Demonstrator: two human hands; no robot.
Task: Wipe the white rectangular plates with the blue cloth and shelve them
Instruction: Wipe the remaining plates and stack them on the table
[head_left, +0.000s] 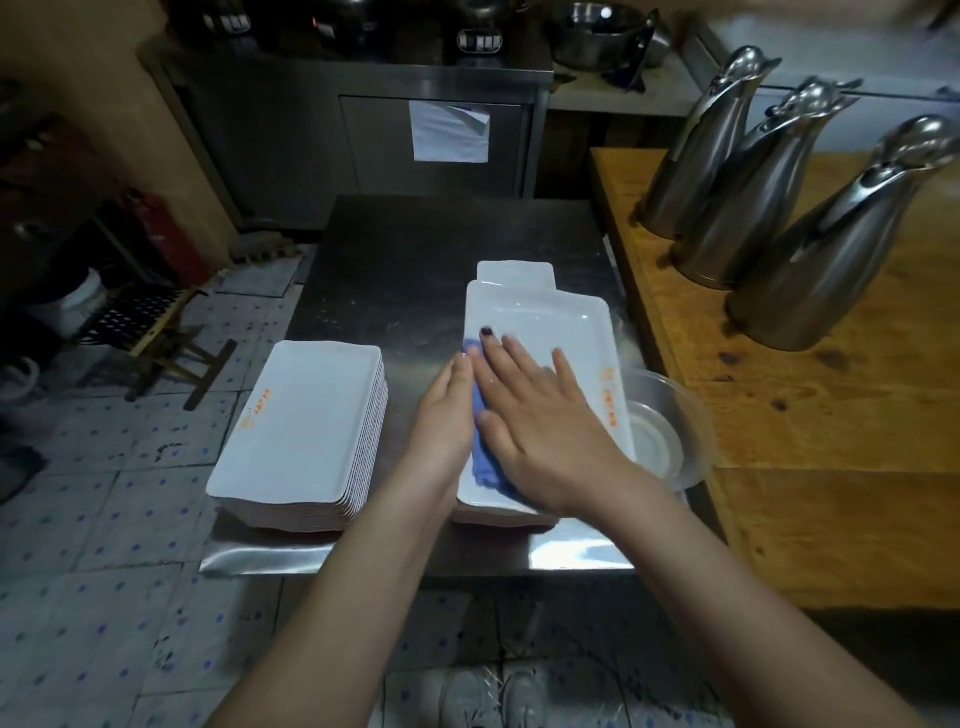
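A right hand (540, 421), fingers spread flat, presses a blue cloth (485, 467) onto a white rectangular plate (561, 322) on a steel table (415, 249), while the left hand (447, 415) steadies the plate's edge, fingers together, beside a plate stack (306, 426).

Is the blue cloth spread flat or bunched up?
Bunched: the blue cloth shows only as a narrow crumpled strip beside the right hand pressing it on the plate.
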